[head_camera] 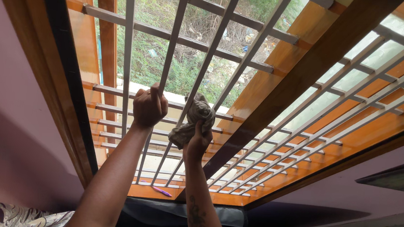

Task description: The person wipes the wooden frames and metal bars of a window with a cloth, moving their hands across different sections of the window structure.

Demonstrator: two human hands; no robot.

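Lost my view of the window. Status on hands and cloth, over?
Left hand gripping a grille bar. Right hand holding a crumpled cloth against the next bar. Pink pen lies on the sill, clear of both hands.

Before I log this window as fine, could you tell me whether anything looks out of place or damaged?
Only a small pink pen-like item lying loose on the wooden sill under the grille stands out. The bars look straight and unbroken.
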